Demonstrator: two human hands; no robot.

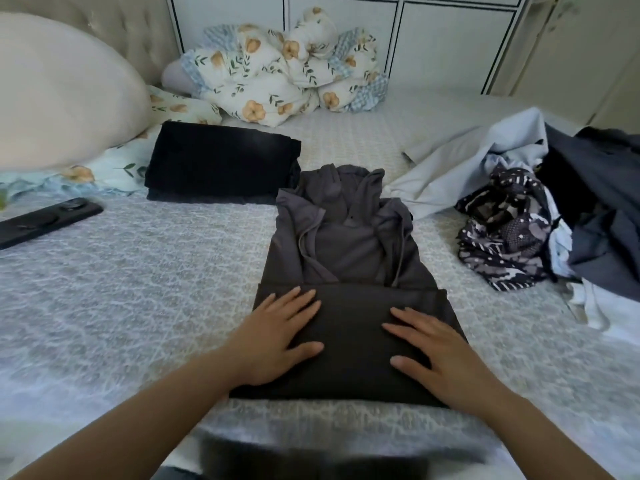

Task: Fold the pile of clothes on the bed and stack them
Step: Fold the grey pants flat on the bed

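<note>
Bed [138, 271] carries your grey hoodie [346, 237], soft and limp. Your left hand [277, 334] and right hand [440, 351] press its near fold, fingers flat and spread; lift by both folded corners

A bedroom in a home.
A bed [138, 278] with a patterned cover fills the view; at its head, a large pillow [62, 91] against a tufted headboard [138, 32], a floral quilt [277, 74] bunched beside the pillow.
</note>
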